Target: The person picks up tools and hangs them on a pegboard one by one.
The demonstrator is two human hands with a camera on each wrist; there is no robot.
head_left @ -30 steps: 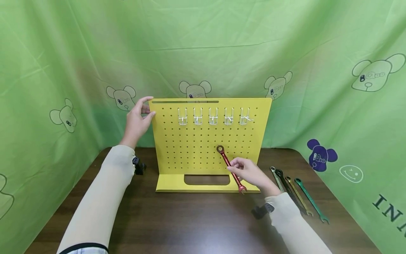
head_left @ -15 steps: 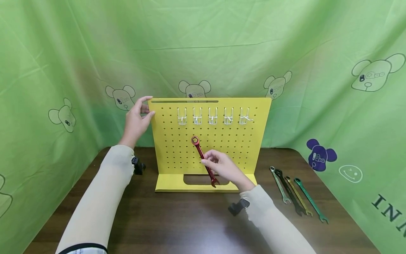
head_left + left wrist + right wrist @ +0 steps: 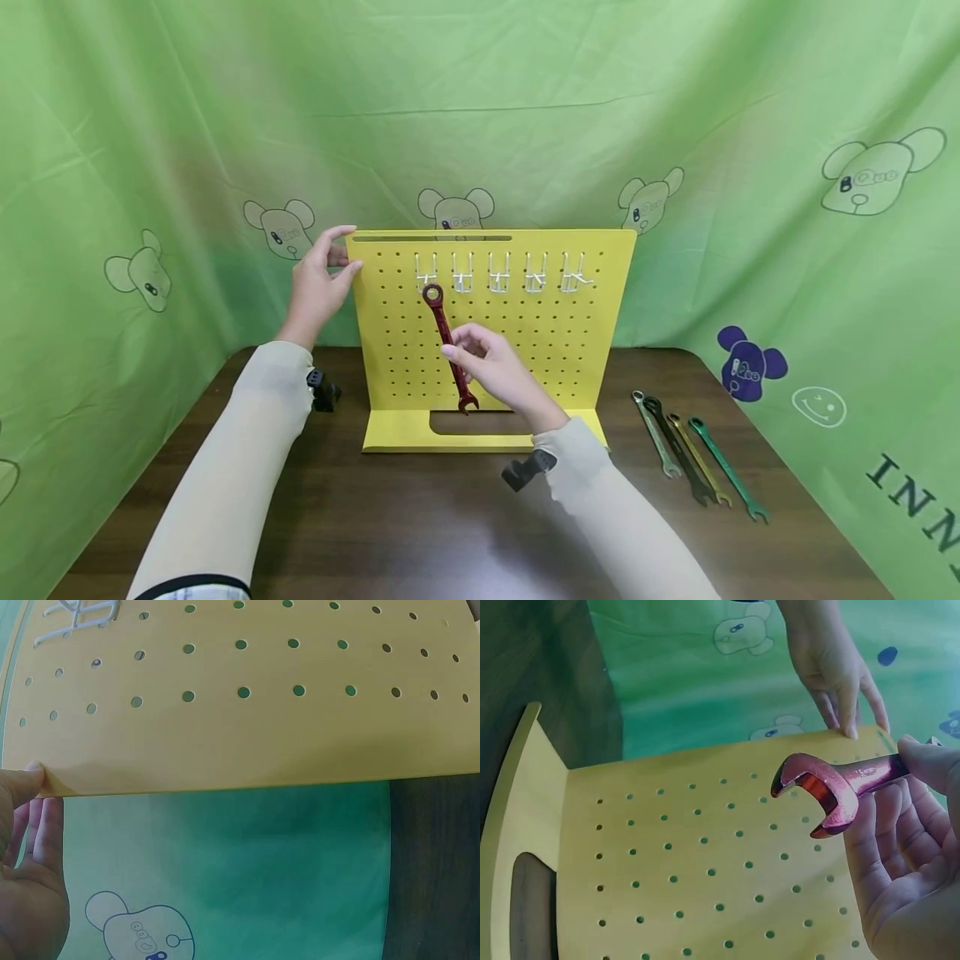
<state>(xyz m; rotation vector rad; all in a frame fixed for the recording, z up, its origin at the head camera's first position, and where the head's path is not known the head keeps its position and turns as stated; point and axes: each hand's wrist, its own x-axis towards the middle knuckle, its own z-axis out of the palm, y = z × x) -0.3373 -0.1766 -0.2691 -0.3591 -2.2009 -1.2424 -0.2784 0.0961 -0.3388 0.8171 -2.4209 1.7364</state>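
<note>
A red combination wrench [image 3: 447,342] is pinched near its middle by my right hand [image 3: 491,367], its ring end up by the leftmost white hook [image 3: 426,268] and its open end down. Whether the ring touches that hook, I cannot tell. In the right wrist view the open end of the wrench [image 3: 825,793] points toward the camera. My left hand [image 3: 318,279] grips the upper left edge of the yellow pegboard [image 3: 487,354], thumb in front and the other fingers at the edge and behind. The left wrist view shows that thumb [image 3: 26,784] against the board.
Several wrenches lie side by side on the brown table at the right: a silver one [image 3: 656,435], a black one [image 3: 678,454], a gold one [image 3: 699,461] and a green one [image 3: 727,469]. More white hooks [image 3: 498,273] line the board's top. A green curtain [image 3: 480,108] surrounds the table.
My right hand has carried the red wrench left and upward across the board, from the lower right to below the leftmost hook. My left hand keeps its grip on the board edge.
</note>
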